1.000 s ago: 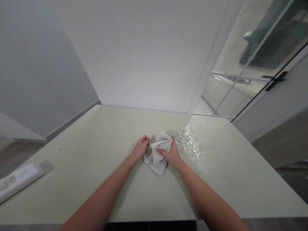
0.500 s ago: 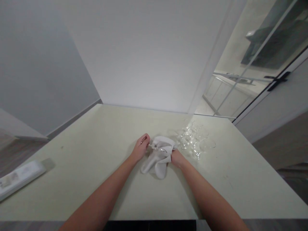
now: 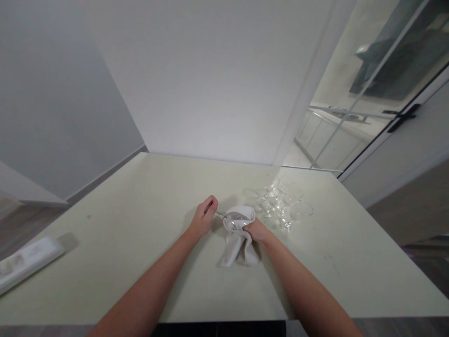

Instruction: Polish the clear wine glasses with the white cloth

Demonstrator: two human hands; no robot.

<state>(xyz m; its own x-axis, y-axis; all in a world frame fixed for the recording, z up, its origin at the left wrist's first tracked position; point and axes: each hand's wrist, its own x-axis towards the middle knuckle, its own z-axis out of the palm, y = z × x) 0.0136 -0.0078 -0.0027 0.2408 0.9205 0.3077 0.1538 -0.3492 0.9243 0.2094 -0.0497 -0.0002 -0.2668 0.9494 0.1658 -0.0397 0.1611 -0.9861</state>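
Observation:
My left hand (image 3: 204, 216) is closed around the stem end of a clear wine glass (image 3: 234, 216) that lies sideways above the pale table (image 3: 140, 243). A white cloth (image 3: 239, 241) wraps the glass bowl, and my right hand (image 3: 256, 230) grips that cloth against the bowl. The loose end of the cloth hangs down toward me, touching the table.
Several clear wine glasses (image 3: 282, 206) stand grouped just right of my hands. A flat white box (image 3: 26, 262) lies at the table's left edge. A white wall stands behind, and a glass partition (image 3: 358, 93) with a black handle is at the right.
The cloth has shifted from a bunch over the glass to wrapping the bowl, its tail now dangling toward me. My right hand turned around the bowl; my left hand stayed put.

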